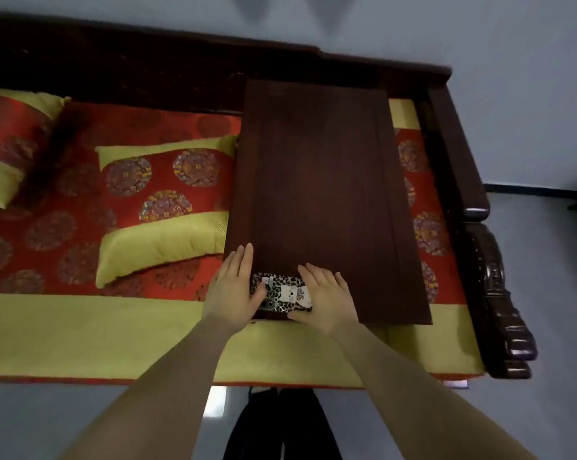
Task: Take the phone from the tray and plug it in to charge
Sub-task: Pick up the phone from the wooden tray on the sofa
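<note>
Leopard-print phone (pixel 282 293), seemingly face-down

A long dark wooden bench (pixel 459 154) stands against a pale grey wall (pixel 479 28), its carved armrest (pixel 494 293) at the right end. A red and yellow-green patterned seat cushion (pixel 64 333) covers it, with two matching pillows (pixel 167 207) lying on top. The floor (pixel 546 260) is pale and faintly glossy.

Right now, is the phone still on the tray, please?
Yes: the phone lies flat at the tray near edge, both hands touching it.
</note>
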